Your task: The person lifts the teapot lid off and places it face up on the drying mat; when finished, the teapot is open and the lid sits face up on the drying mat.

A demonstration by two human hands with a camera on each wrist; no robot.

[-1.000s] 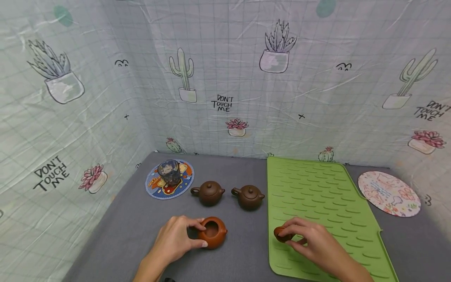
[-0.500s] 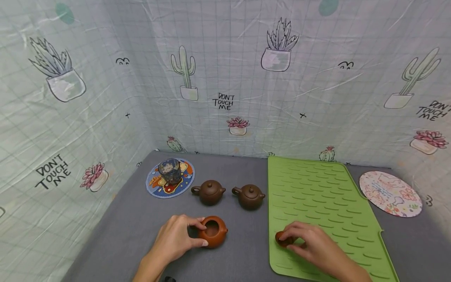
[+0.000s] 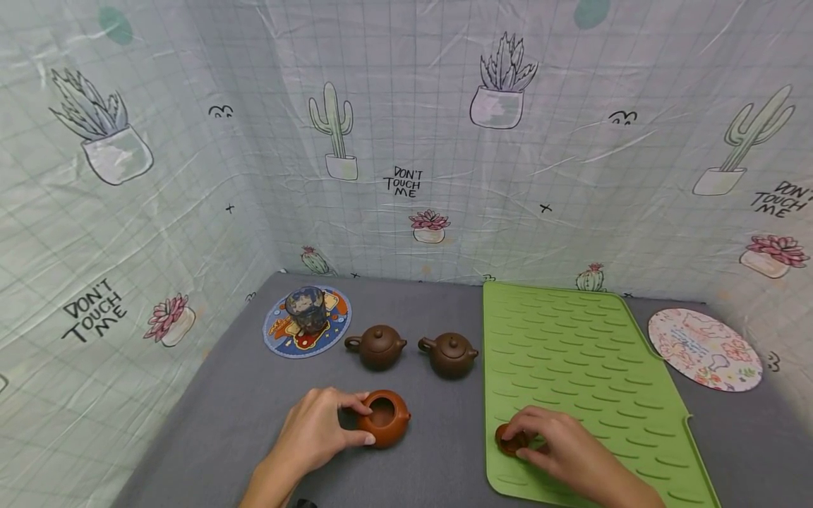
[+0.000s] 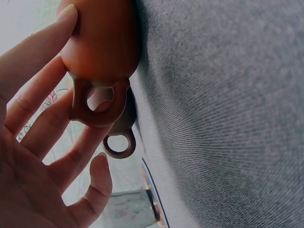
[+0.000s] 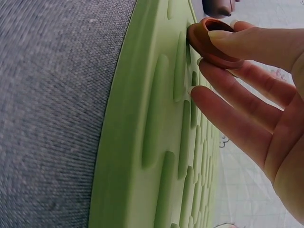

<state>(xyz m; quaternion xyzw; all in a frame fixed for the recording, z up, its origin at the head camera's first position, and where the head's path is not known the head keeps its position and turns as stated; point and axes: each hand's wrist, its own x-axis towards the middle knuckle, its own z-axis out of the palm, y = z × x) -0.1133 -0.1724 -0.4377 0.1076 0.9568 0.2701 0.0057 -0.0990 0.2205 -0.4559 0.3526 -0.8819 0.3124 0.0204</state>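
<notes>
An orange-brown clay teapot (image 3: 396, 427) stands on the grey cloth, its round mouth uncovered. My left hand (image 3: 317, 427) grips its handle side, thumb on the near wall and a finger at the mouth's rim. The left wrist view shows the teapot's loop handle (image 4: 76, 102) between the thumb and fingers. Over the near left part of the green mat (image 3: 559, 360), my right hand (image 3: 565, 441) pinches a small reddish-brown teapot lid (image 5: 202, 42). It is tilted with its hollow underside showing, and its edge appears to touch the mat.
Two dark brown lidded teapots, a left one (image 3: 379, 349) and a right one (image 3: 451, 355), stand behind the orange one. A patterned glass (image 3: 306, 310) sits on a blue round coaster (image 3: 274, 342). A pink floral round mat (image 3: 705, 349) lies far right. Patterned cloth walls enclose the table.
My right hand has shifted slightly nearer with the lid, whose tilt has changed so that its hollow side shows more. The left hand and orange teapot have stayed in place.
</notes>
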